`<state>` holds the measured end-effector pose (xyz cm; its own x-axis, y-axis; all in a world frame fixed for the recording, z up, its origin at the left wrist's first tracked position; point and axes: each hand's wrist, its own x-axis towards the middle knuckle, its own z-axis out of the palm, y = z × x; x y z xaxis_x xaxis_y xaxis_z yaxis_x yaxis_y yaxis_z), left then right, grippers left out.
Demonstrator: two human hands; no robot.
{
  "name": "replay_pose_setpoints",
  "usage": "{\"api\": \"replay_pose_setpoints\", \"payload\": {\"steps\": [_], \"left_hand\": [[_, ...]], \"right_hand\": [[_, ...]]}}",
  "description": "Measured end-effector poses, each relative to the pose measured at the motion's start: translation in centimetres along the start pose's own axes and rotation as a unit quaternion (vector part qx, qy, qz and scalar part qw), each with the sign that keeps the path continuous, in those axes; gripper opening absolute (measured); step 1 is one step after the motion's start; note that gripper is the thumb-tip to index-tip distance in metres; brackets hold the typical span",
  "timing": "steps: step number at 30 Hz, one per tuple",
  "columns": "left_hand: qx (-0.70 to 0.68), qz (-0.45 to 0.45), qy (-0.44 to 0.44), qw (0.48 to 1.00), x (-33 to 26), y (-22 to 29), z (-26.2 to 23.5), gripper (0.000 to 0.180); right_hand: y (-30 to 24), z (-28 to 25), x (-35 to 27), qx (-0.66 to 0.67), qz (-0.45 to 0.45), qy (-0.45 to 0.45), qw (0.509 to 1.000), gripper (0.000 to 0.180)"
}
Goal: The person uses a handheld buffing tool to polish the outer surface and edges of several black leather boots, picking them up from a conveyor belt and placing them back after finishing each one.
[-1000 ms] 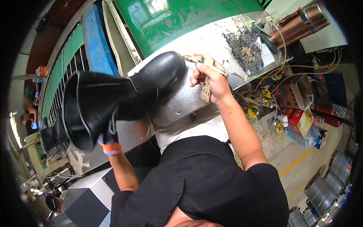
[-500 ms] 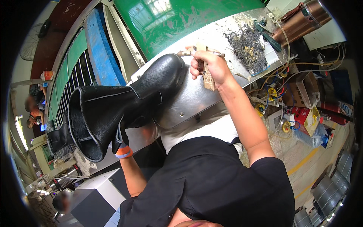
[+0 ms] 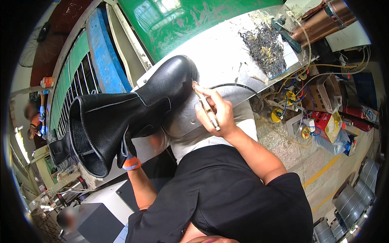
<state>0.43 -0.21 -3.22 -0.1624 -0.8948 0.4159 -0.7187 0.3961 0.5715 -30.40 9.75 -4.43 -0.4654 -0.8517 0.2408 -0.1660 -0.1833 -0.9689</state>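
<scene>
A tall black leather boot lies on its side across the metal worktop, its toe pointing away and its wide shaft opening toward the lower left. My left hand, in a dark glove with an orange cuff, holds the boot at the shaft; most of its fingers are hidden by the leather. Bare, my right hand is closed round a slim pen-like tool. The tool's tip meets the edge of the boot's toe, near the sole. Its exact kind is not clear.
Dark shavings are heaped on the metal worktop, beside a copper-coloured cylinder. A black hose curves off to the right. Another black boot stands at left. Hoses and a red box crowd the right side. Another person is far left.
My right hand has come down and nearer, bringing the tool tip to the boot's toe. A tan block seen in that hand no longer shows. The boot has shifted slightly.
</scene>
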Motion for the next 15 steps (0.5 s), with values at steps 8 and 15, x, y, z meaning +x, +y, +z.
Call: {"api": "replay_pose_setpoints", "payload": {"steps": [8,15], "left_hand": [[0.0,0.001,0.007,1.0,0.1,-0.1,0.1,0.027],[-0.003,0.001,0.014,1.0,0.3,0.0,0.1,0.027]], "right_hand": [[0.6,-8.1,2.3,-0.001,0.031,0.081,0.996,0.024],[0.3,-10.3,2.6,-0.272,-0.004,0.081,0.959,0.045]]}}
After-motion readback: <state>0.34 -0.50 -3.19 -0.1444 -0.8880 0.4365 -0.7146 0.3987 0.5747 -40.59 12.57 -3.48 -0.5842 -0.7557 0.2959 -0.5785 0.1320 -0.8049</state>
